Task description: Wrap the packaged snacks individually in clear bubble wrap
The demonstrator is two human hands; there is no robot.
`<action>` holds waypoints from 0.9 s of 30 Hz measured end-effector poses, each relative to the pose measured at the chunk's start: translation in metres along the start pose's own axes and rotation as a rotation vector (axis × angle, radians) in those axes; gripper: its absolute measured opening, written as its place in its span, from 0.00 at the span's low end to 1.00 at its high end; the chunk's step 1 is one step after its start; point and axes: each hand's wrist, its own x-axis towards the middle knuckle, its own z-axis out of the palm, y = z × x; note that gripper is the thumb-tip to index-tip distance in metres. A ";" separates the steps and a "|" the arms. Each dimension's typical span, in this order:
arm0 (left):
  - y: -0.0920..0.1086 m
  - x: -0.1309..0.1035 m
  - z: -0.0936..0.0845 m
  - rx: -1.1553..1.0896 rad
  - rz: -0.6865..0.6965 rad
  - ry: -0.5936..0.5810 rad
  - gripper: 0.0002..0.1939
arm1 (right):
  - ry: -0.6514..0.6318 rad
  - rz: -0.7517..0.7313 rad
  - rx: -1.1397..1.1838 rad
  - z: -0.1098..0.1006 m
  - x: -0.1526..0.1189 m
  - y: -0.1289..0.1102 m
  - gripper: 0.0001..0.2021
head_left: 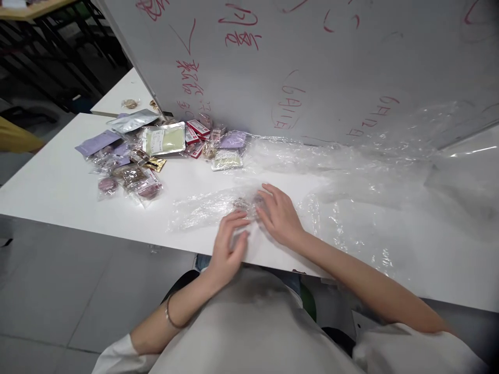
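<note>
A strip of clear plastic wrap (198, 208) lies on the white table, with a small brownish item (240, 203) on or inside it; its kind is hard to make out. My left hand (228, 246) rests at the wrap's near edge, fingers bent over it and thumb apart. From the right, my right hand (281, 215) reaches over the wrap's end with fingers spread, its fingertips by a second small blurred item. Neither hand is closed around anything.
To the left lies a heap of small packets, among them a pale green pouch (164, 139), a purple pouch (99, 143) and a wrapped pink piece (108, 185). A whiteboard (249, 78) stands along the back. Loose clear plastic sheeting (351, 182) spreads over the right side.
</note>
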 end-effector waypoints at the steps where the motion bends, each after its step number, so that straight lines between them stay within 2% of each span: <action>1: 0.001 -0.007 -0.011 -0.124 -0.149 0.086 0.10 | -0.030 -0.076 -0.072 0.007 -0.001 0.000 0.24; 3: 0.002 -0.017 -0.032 -0.378 -0.493 0.153 0.08 | -0.133 -0.209 -0.152 0.017 0.000 0.003 0.26; 5: 0.002 -0.018 -0.049 -0.633 -0.798 0.102 0.12 | -0.227 -0.283 -0.200 0.021 0.003 0.008 0.29; 7: 0.002 -0.013 -0.058 -0.831 -0.956 0.045 0.15 | -0.281 -0.297 -0.235 0.020 0.005 0.012 0.31; 9: 0.000 -0.004 -0.061 -0.909 -0.961 0.093 0.13 | -0.309 -0.276 -0.256 0.016 0.005 0.014 0.30; 12: -0.009 0.012 -0.055 -0.812 -0.822 0.240 0.09 | -0.338 -0.244 -0.276 0.009 -0.001 0.015 0.29; 14: -0.017 0.023 -0.047 -0.585 -0.659 0.305 0.15 | -0.333 -0.228 -0.286 0.008 -0.005 0.013 0.29; 16: -0.022 0.034 -0.034 -0.274 -0.416 0.300 0.21 | -0.307 -0.210 -0.292 0.009 -0.008 0.010 0.28; 18: -0.026 0.045 -0.016 0.026 -0.110 0.156 0.23 | -0.274 -0.189 -0.292 0.012 -0.010 0.005 0.26; 20: -0.027 0.054 0.004 0.272 0.136 -0.093 0.24 | -0.253 -0.170 -0.292 0.012 -0.013 0.001 0.22; 21: -0.026 0.059 0.013 0.378 0.207 -0.224 0.25 | -0.246 -0.167 -0.297 0.010 -0.016 -0.001 0.19; 24: -0.024 0.068 0.025 0.624 0.248 -0.524 0.28 | -0.179 -0.203 -0.318 -0.004 -0.033 -0.001 0.14; 27: -0.025 0.074 0.018 0.761 0.289 -0.692 0.40 | -0.055 -0.255 -0.241 -0.026 -0.051 0.008 0.09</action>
